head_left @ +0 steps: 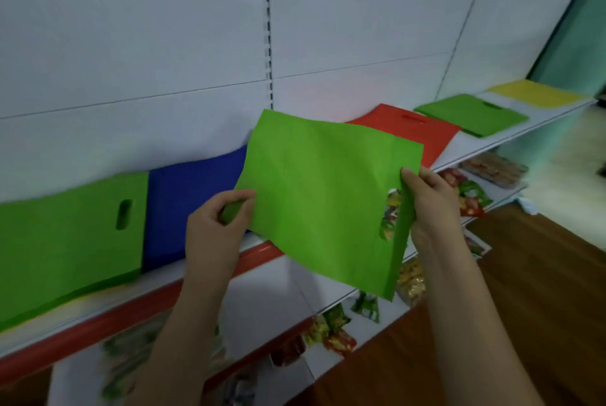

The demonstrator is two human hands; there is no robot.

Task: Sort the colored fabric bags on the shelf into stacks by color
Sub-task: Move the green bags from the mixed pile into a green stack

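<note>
Green bag (324, 195) up in the air w/ cut-out handle slot, flat, slightly creased; left hand (216, 225) pinches its left edge, right hand (429, 205) grips by the slot, just above shelf (210, 281) w/ green stack (72, 235), blue bag (193, 195), red bag (410, 130)

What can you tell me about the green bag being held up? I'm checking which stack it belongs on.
The held green bag is a flat, bright green rectangle of thin, matte, fabric-like material with a die-cut handle slot near its right edge. It hangs tilted in the air in front of the shelf, slightly creased and off every stack. The left hand pinches its left edge, folding a corner over; the right hand grips the right edge beside the slot. It partly hides the blue and red bags behind.
</note>
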